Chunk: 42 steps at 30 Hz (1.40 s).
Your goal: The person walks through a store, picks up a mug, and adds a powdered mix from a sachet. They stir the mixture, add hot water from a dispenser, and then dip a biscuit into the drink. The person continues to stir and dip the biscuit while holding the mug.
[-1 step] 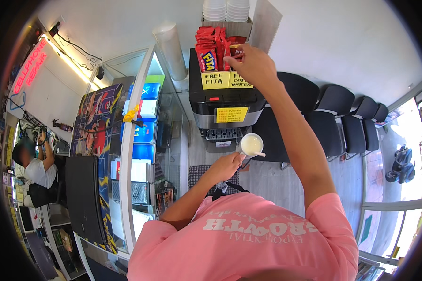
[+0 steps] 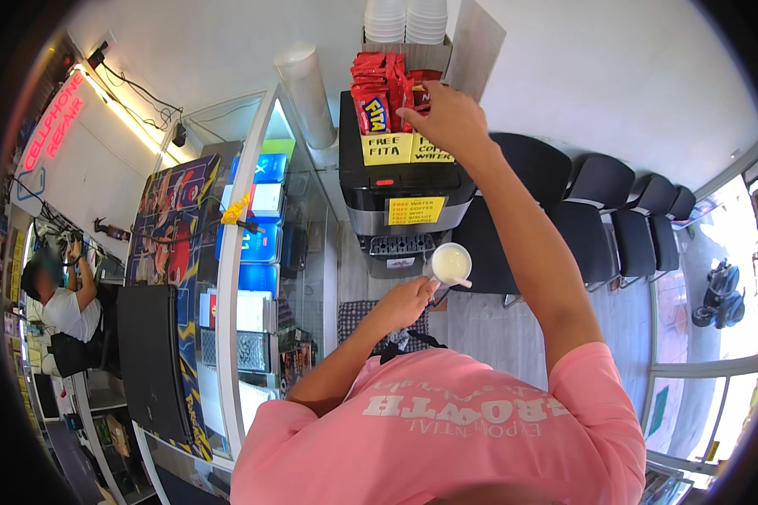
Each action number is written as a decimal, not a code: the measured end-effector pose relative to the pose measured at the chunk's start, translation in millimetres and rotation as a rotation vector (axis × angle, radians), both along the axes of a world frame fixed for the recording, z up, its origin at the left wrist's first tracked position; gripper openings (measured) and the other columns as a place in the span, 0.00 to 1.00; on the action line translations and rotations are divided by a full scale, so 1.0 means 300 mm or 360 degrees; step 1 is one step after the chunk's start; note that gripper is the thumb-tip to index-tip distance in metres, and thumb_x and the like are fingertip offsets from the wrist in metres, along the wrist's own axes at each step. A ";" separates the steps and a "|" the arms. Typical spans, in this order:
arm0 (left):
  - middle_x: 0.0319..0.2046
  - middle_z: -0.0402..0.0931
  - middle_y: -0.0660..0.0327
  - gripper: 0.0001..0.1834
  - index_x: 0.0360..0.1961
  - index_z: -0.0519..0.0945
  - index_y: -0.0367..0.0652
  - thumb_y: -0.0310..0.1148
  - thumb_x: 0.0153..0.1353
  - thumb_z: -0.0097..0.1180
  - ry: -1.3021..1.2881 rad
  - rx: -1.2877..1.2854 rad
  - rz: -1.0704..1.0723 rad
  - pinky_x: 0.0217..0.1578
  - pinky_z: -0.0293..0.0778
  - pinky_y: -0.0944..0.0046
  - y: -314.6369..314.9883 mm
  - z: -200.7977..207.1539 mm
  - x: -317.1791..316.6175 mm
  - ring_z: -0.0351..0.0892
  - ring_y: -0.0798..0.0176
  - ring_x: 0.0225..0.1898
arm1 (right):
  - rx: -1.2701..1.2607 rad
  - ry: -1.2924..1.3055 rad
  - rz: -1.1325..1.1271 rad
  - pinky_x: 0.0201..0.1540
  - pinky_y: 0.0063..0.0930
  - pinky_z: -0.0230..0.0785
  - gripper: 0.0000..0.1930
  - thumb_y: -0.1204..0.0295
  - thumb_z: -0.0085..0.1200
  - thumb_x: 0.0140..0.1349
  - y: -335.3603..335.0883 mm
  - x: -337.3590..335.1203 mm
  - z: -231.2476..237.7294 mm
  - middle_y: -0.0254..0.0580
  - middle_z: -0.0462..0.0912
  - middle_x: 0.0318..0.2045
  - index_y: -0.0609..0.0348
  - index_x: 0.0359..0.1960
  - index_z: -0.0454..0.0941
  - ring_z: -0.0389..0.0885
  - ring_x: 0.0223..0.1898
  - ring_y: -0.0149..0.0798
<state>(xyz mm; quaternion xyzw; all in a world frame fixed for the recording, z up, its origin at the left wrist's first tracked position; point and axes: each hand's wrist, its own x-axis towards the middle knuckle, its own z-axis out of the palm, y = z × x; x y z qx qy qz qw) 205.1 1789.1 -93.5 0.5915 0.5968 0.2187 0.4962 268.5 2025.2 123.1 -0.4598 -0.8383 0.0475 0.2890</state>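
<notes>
My left hand [image 2: 403, 305] is wrapped around a white cup [image 2: 451, 263] held in front of my chest. Pale, milky liquid fills the cup, and a short white stick or handle juts out over its near right rim. Farther off, my right hand [image 2: 446, 122] reaches over a box of packets on top of a black water dispenser [image 2: 400, 179]. Its thumb is spread from the fingers, whose tips are among dark red sachets [image 2: 427, 77]. Beside them, red biscuit packets [image 2: 379, 97] stand upright in the box's left part.
Stacked white cups [image 2: 406, 21] stand behind the packets. Black chairs [image 2: 531, 172] line the wall to the right. A glass display case [image 2: 261, 252] runs along my left, with a black laptop [image 2: 149, 353] on it. A person [image 2: 72, 303] sits beyond the case.
My right hand has shifted slightly left and down at the box, its thumb still spread. The cup in my left hand has tilted or shifted slightly.
</notes>
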 end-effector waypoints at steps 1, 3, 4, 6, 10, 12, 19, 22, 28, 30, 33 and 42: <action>0.33 0.82 0.56 0.31 0.40 0.75 0.37 0.55 0.80 0.34 -0.0005 -0.0006 0.0004 0.44 0.78 0.57 0.002 -0.002 -0.006 0.83 0.57 0.36 | -0.0064 -0.0090 -0.0028 0.47 0.46 0.79 0.28 0.46 0.62 0.62 0.027 -0.024 -0.005 0.48 0.89 0.40 0.60 0.49 0.81 0.88 0.42 0.54; 0.32 0.82 0.55 0.31 0.41 0.75 0.36 0.56 0.80 0.34 -0.0057 0.0028 0.0047 0.42 0.79 0.57 -0.010 -0.013 -0.021 0.84 0.57 0.35 | -0.0146 -0.0134 -0.0044 0.48 0.47 0.79 0.26 0.48 0.61 0.63 0.036 -0.069 -0.012 0.53 0.89 0.40 0.61 0.45 0.82 0.88 0.44 0.55; 0.32 0.82 0.54 0.31 0.41 0.77 0.37 0.56 0.80 0.34 -0.0080 0.0037 0.0051 0.41 0.78 0.54 -0.007 -0.016 -0.032 0.84 0.52 0.35 | -0.0136 -0.0089 -0.0073 0.48 0.48 0.78 0.25 0.49 0.61 0.62 0.040 -0.078 -0.014 0.53 0.88 0.38 0.61 0.45 0.82 0.88 0.43 0.55; 0.30 0.83 0.51 0.32 0.42 0.79 0.39 0.58 0.79 0.34 -0.0138 0.0030 0.0074 0.39 0.76 0.46 -0.020 -0.033 -0.054 0.84 0.42 0.35 | -0.0137 -0.0012 -0.0115 0.47 0.49 0.77 0.24 0.51 0.60 0.62 0.017 -0.104 -0.019 0.54 0.88 0.35 0.61 0.44 0.84 0.87 0.41 0.56; 0.28 0.82 0.52 0.34 0.40 0.78 0.39 0.60 0.78 0.33 -0.0164 0.0036 0.0057 0.37 0.76 0.47 -0.005 -0.051 -0.065 0.84 0.44 0.33 | -0.0058 -0.0002 -0.0177 0.46 0.49 0.78 0.21 0.54 0.57 0.63 -0.008 -0.122 0.019 0.56 0.88 0.35 0.64 0.39 0.83 0.88 0.41 0.57; 0.27 0.81 0.52 0.35 0.40 0.78 0.39 0.61 0.78 0.32 -0.0171 0.0034 0.0077 0.37 0.76 0.48 -0.006 -0.059 -0.072 0.84 0.44 0.32 | -0.0053 0.0024 -0.0204 0.45 0.49 0.79 0.21 0.54 0.57 0.63 -0.020 -0.129 0.044 0.56 0.88 0.34 0.64 0.39 0.83 0.88 0.39 0.58; 0.30 0.81 0.53 0.36 0.40 0.77 0.37 0.62 0.78 0.33 -0.0181 0.0045 0.0027 0.40 0.77 0.52 0.006 -0.054 -0.087 0.83 0.50 0.33 | 0.0031 0.0247 -0.0295 0.44 0.48 0.79 0.22 0.52 0.59 0.61 -0.037 -0.103 0.132 0.53 0.88 0.32 0.62 0.39 0.83 0.88 0.37 0.57; 0.31 0.81 0.54 0.35 0.40 0.77 0.36 0.61 0.78 0.34 -0.0175 0.0002 -0.0004 0.42 0.78 0.55 0.004 -0.016 -0.099 0.83 0.55 0.35 | 0.0069 0.0282 -0.0384 0.44 0.48 0.79 0.22 0.51 0.59 0.61 -0.086 -0.056 0.202 0.51 0.88 0.31 0.61 0.38 0.84 0.88 0.37 0.56; 0.28 0.81 0.54 0.30 0.39 0.78 0.38 0.56 0.79 0.36 -0.0147 0.0114 -0.0055 0.37 0.75 0.53 0.029 -0.013 -0.066 0.83 0.52 0.34 | 0.0171 0.0932 -0.0315 0.37 0.35 0.79 0.19 0.59 0.67 0.63 -0.250 0.275 0.212 0.50 0.88 0.29 0.67 0.40 0.82 0.88 0.31 0.43; 0.27 0.80 0.55 0.27 0.38 0.78 0.39 0.53 0.79 0.39 -0.0212 -0.0015 -0.0056 0.36 0.75 0.57 0.023 0.023 -0.083 0.83 0.57 0.33 | 0.0050 0.1273 -0.0308 0.37 0.32 0.78 0.19 0.60 0.66 0.66 -0.263 0.408 0.110 0.42 0.86 0.25 0.67 0.37 0.79 0.84 0.29 0.30; 0.29 0.81 0.57 0.27 0.38 0.77 0.39 0.53 0.78 0.42 -0.0258 -0.0201 -0.0074 0.35 0.76 0.61 0.032 0.033 -0.065 0.84 0.62 0.33 | -0.0354 0.2197 -0.0083 0.47 0.30 0.80 0.16 0.63 0.58 0.74 -0.358 0.607 -0.040 0.38 0.82 0.40 0.65 0.48 0.73 0.82 0.42 0.27; 0.36 0.85 0.54 0.28 0.39 0.75 0.38 0.54 0.80 0.39 -0.0125 -0.0326 -0.0663 0.37 0.78 0.65 0.043 0.108 0.209 0.86 0.63 0.37 | -0.0594 0.3300 -0.0658 0.24 0.25 0.71 0.23 0.46 0.45 0.77 -1.013 1.013 -0.254 0.33 0.77 0.28 0.54 0.52 0.74 0.77 0.21 0.31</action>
